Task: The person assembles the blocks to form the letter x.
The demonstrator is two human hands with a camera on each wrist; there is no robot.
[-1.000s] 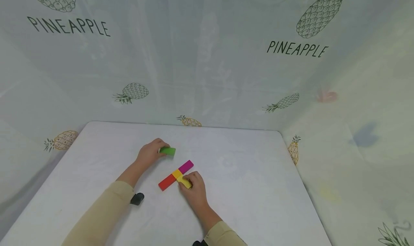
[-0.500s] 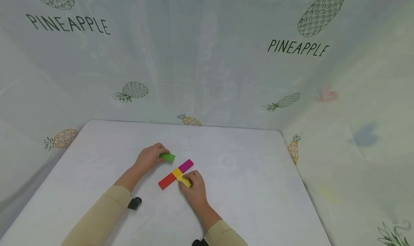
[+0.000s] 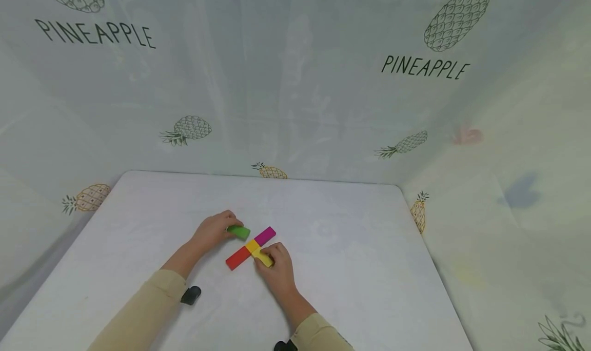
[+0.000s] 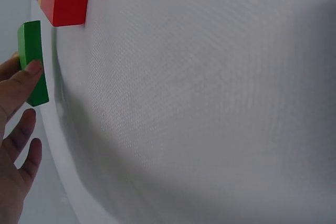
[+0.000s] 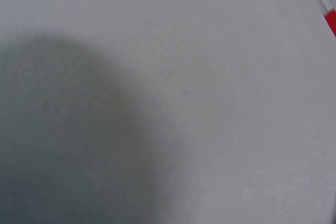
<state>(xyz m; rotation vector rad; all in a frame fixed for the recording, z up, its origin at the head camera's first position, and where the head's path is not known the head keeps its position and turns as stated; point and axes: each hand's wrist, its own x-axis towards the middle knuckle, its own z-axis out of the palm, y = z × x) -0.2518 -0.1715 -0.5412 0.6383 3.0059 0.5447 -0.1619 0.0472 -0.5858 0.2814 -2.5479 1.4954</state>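
My left hand (image 3: 216, 230) pinches a green rectangular block (image 3: 239, 232) between thumb and fingers, just up and left of a row of blocks. In the left wrist view the green block (image 4: 32, 51) shows clear of the red one. The row runs diagonally: a red block (image 3: 238, 258), a small orange-yellow block (image 3: 252, 246) and a purple block (image 3: 265, 236), end to end. My right hand (image 3: 279, 271) grips a yellow block (image 3: 264, 259) whose upper end meets the row beside the orange-yellow block. Its near side is partly covered by the fingers.
A white table (image 3: 360, 269) lies beneath everything, its far edge meeting a pale curtain (image 3: 295, 84) printed with pineapples. Black wrist devices sit at the left cuff (image 3: 191, 295) and right cuff (image 3: 285, 346).
My left hand has come nearer with the green block, down toward the row, and the block has turned slightly. The right hand keeps its hold on the yellow block in place.
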